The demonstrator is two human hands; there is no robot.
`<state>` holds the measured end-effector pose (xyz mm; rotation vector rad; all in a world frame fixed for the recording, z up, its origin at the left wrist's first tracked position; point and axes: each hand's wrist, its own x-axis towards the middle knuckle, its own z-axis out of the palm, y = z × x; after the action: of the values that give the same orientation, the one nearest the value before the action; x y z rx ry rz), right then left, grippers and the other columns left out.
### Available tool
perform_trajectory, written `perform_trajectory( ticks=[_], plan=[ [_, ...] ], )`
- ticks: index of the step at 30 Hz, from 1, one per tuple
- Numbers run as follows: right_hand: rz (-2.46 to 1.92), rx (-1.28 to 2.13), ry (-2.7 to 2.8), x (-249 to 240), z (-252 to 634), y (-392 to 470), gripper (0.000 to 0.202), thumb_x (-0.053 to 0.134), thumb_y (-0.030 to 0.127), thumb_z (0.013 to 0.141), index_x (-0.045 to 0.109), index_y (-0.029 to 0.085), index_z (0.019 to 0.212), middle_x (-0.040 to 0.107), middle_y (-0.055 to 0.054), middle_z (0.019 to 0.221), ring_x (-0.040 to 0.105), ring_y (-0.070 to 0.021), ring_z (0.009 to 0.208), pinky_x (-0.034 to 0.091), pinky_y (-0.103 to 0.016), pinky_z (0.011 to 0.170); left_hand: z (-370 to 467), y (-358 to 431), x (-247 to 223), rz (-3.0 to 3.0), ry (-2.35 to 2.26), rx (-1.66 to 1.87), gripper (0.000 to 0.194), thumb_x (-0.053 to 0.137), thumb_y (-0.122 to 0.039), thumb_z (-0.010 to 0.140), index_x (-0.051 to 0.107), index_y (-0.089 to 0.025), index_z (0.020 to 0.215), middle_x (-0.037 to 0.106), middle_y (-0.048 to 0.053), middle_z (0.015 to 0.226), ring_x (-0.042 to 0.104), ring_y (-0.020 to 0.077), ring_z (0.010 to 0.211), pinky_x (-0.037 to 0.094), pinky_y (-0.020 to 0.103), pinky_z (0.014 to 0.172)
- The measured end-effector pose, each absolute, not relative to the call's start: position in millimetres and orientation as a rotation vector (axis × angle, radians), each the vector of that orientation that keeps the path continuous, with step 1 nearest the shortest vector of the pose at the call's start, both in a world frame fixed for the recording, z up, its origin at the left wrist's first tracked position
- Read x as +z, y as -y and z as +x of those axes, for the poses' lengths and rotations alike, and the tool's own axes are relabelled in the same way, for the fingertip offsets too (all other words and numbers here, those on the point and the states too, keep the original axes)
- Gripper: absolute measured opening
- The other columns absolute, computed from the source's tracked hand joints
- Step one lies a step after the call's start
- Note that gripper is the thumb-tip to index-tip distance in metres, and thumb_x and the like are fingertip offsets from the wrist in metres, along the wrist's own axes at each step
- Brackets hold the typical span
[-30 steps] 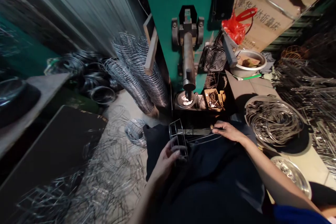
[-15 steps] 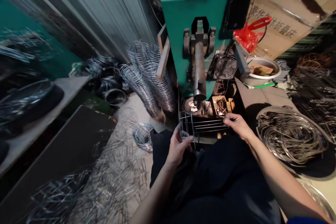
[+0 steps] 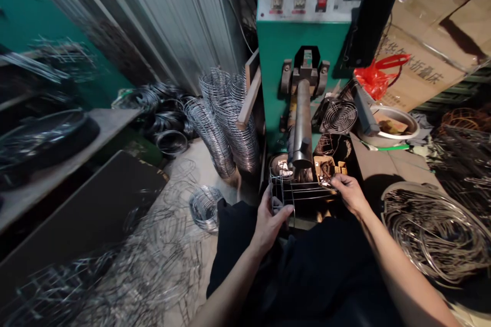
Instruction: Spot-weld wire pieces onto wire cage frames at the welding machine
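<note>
A small wire rack (image 3: 283,195) of thin metal rods spans the space between my hands, below the round metal arm (image 3: 303,125) of a green machine (image 3: 274,76). My left hand (image 3: 270,219) is closed around its gridded left end, thumb on the near side. At the other end, the fingertips of my right hand (image 3: 351,195) pinch the long rods. Close behind the right fingers sits a yellow tray (image 3: 324,169) with small rusty-looking pieces. The rack's lower part is hard to make out against the dark background.
Tall stacks of wire rings (image 3: 240,138) stand left of the machine, with a smaller ring bundle (image 3: 205,208) on the floor. Loose wire pieces cover the floor at left. To the right are a basin of bent wires (image 3: 433,230) and a white bowl (image 3: 414,130).
The camera view has tilted up, so the machine's control panel shows more fully. Both hands keep their hold on the wire rack, which looks little changed.
</note>
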<state>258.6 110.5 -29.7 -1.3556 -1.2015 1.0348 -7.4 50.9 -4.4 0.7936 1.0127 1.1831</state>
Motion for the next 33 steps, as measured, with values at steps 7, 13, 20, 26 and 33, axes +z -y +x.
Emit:
perform_trajectory(
  ticks=[7,13,20,26,33],
  plan=[
    [-1.38,1.027,1.196,-33.1,260.2,-115.8,0.056,0.076,0.061,0.068,0.041,0.02,0.052,0.034,0.004,0.056,0.031,-0.0107,0.056,0.028,-0.026,0.055,-4.7,-57.3,-9.6,0.823,-1.014,1.172,0.1,0.084,-0.037,0.072,0.029,-0.023,0.154,0.046,-0.008,0.071,0.044,0.006,0.048,0.045,0.019,0.042],
    [-1.402,1.002,1.203,-37.1,265.1,-119.9,0.056,0.076,0.063,0.066,0.042,0.02,0.052,0.036,0.004,0.056,0.033,-0.0108,0.055,0.032,-0.026,0.055,-2.7,-61.1,-13.3,0.84,-1.017,1.199,0.094,0.085,-0.036,0.07,0.037,-0.023,0.15,0.046,-0.008,0.069,0.045,0.0055,0.052,0.042,0.016,0.045],
    [-1.41,1.033,1.195,-39.6,270.2,-122.7,0.053,0.076,0.06,0.068,0.046,0.02,0.054,0.042,0.003,0.057,0.037,-0.0113,0.056,0.033,-0.026,0.056,0.0,-65.8,-12.5,0.82,-0.987,1.169,0.096,0.084,-0.036,0.071,0.032,-0.025,0.152,0.045,-0.009,0.071,0.045,0.0051,0.047,0.046,0.019,0.042],
    [-1.391,1.035,1.2,-35.3,272.6,-123.9,0.052,0.076,0.056,0.071,0.043,0.02,0.054,0.038,0.004,0.057,0.034,-0.0111,0.057,0.032,-0.027,0.057,-1.0,-70.3,-13.5,0.814,-0.988,1.167,0.098,0.085,-0.036,0.07,0.032,-0.023,0.151,0.048,-0.008,0.074,0.045,0.0053,0.05,0.046,0.017,0.043],
    [-1.349,0.605,1.233,-37.6,253.5,-89.7,0.032,0.061,0.05,0.086,0.05,0.022,0.074,0.05,-0.002,0.082,0.048,-0.0187,0.082,0.039,-0.031,0.078,-5.7,-60.4,-19.7,0.883,-0.962,1.122,0.102,0.086,-0.033,0.069,0.028,-0.022,0.153,0.052,-0.008,0.07,0.047,0.0064,0.053,0.045,0.017,0.048]
  ],
)
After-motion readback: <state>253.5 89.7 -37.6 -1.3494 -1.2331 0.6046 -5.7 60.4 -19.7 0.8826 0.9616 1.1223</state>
